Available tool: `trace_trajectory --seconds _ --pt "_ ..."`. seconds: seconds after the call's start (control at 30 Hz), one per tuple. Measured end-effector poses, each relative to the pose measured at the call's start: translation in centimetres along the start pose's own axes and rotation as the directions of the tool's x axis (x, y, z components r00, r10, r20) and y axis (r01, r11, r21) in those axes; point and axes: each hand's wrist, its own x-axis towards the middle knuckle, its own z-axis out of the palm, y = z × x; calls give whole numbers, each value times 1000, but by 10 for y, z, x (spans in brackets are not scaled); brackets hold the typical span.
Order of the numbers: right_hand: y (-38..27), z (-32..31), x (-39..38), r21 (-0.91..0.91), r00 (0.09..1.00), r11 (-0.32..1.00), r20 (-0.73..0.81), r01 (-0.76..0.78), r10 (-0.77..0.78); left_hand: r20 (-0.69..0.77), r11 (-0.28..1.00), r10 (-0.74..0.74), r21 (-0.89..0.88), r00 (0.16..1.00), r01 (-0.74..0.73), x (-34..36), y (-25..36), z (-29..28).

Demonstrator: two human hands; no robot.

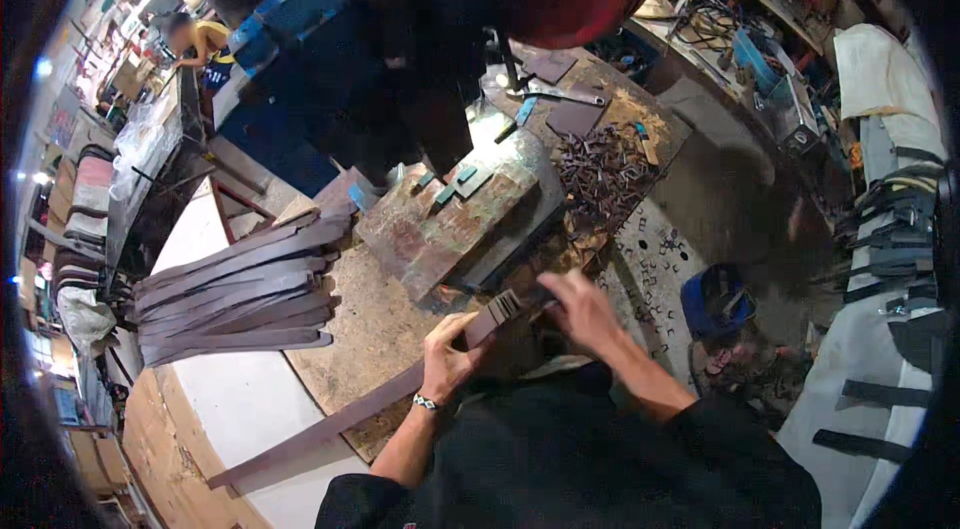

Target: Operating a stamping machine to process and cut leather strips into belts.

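**Steadying a long brown strip (335, 431) at a crowded bench (365, 294)**

A dark blue machine (370, 59) looms over the bench, which bears a fanned heap of brown strips (240, 294) on my left. The long strip slants up from lower left to the scarred slab (440, 239); my left hand (448, 354) grips it near its dark-barred end. I judge that end is being worked, and the next move calls for a firm left hold. My right hand (582, 309) is blurred beside it; whether it pinches anything, I cannot tell. Lower right stands a blue bucket (718, 299), contents unclear. Smallest, brown offcuts (605, 174) lie heaped beyond the slab.
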Motion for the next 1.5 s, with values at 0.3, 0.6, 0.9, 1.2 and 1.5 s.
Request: trace_trajectory --seconds 0.3,0.6,0.9,1.2,1.5 --pt "-39 31 6 177 994 979 31 99 -106 -12 1000 -2 10 1000 3 4 2 0" --pt "-23 19 21 145 975 982 -203 117 -87 -25 1000 8 11 1000 -8 1 -2 3" --pt "-3 5 32 -50 970 997 -238 -66 52 -36 999 45 10 998 -45 2 -6 3" --pt "-6 15 13 13 980 996 -181 -83 84 -36 996 71 53 997 -69 3 -4 2" --pt "-44 37 11 158 982 970 -4 185 -187 -34 999 30 15 999 -29 1 -6 5"
